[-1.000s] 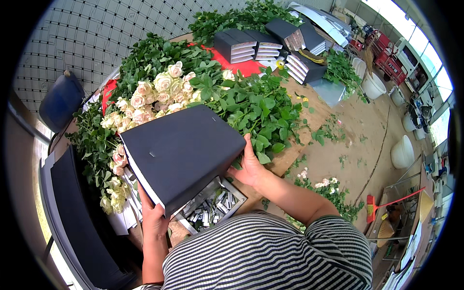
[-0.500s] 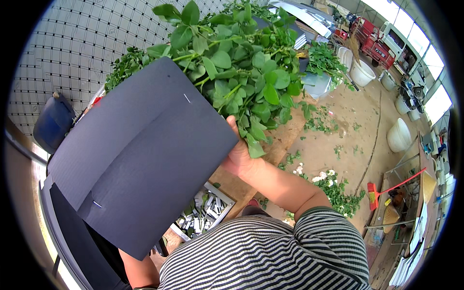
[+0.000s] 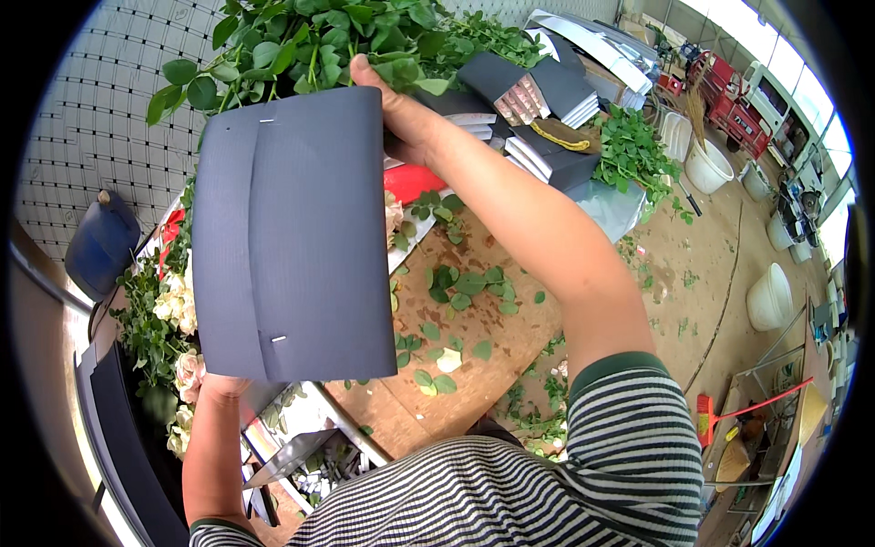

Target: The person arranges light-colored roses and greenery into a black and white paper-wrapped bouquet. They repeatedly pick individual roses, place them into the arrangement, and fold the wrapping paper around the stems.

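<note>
A dark grey cardboard sleeve (image 3: pixel 301 237), joined along a lengthwise seam with two staples, is held up in front of me between both hands. Green leafy stems (image 3: pixel 319 41) stick out past its far end. My right hand (image 3: pixel 396 114) grips the far right corner, thumb along the leaves and fingers mostly hidden behind the sleeve. At the near left corner my left hand (image 3: pixel 224 387) holds the sleeve from beneath, its fingers out of sight. Pale pink and cream roses (image 3: pixel 187 374) show beside the sleeve's left edge; I cannot tell whether they belong to this bunch.
Loose leaves (image 3: pixel 469 284) lie on the brown table (image 3: pixel 492 356). Farther back are dark wrapped bundles (image 3: pixel 556 91) and a yellow-edged glove (image 3: pixel 561 135). A crate (image 3: pixel 342 415) of small pieces stands near my body. At left is a blue barrel (image 3: pixel 102 246); white buckets (image 3: pixel 708 166) stand on the floor.
The sleeve has turned from slanted to nearly straight and moved slightly right. My right hand has gone farther away, to its far corner. The table and the roses at left now show.
</note>
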{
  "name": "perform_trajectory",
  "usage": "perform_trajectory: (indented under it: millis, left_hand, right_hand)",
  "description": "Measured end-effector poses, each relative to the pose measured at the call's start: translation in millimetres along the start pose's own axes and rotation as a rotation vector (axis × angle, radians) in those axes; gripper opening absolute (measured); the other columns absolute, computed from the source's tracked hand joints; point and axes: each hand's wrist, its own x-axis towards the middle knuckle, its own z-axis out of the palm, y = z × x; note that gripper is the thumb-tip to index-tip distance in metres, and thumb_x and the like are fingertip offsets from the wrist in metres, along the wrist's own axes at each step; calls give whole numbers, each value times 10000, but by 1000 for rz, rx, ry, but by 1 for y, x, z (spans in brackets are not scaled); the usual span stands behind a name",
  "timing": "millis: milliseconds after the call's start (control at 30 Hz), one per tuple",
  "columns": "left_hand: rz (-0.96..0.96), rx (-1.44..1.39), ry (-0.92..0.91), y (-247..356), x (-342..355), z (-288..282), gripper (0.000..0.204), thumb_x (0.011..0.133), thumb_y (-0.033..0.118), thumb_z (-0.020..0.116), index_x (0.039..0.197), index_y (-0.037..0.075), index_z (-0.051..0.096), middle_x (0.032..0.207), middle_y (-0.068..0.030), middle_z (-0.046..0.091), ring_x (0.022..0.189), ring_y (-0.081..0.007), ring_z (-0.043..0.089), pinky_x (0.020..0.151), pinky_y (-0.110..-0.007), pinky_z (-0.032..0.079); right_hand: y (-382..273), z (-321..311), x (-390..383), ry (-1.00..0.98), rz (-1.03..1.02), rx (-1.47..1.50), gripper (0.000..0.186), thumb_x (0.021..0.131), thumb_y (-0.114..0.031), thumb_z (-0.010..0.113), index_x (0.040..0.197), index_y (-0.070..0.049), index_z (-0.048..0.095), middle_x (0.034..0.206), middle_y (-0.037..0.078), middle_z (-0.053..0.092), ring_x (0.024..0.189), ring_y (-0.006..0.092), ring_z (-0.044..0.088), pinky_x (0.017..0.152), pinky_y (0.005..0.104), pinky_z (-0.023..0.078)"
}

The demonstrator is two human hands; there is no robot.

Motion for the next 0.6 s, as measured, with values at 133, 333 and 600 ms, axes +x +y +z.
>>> perform_trajectory:
  millis: [133,333,600]
  left_hand:
    - [4,-230,0,11,102,82,407,897,106,637,1276,61,496,1252,-86,549,1198,-255,530,976,-462,508]
    - [157,-495,58,3,308,180,466,865,-13,646,1284,120,490,1309,-69,493,1242,-282,477,1000,-504,494]
    - [-97,-481,232,-88,482,193,785,878,-85,536,1465,234,122,1366,-117,382,1174,-323,492,884,-516,538]
  right_hand:
    - [-62,-60,77,-59,35,-156,1112,688,-930,366,1395,-76,449,1475,145,404,1354,298,363,1076,523,299]
    - [-86,-251,144,606,-215,-1018,833,897,-682,431,1333,25,504,1297,227,558,1243,305,501,1058,395,351]
    - [-11,-348,23,532,-18,-494,522,923,-456,602,1269,-69,547,1065,47,636,957,120,581,813,261,476]
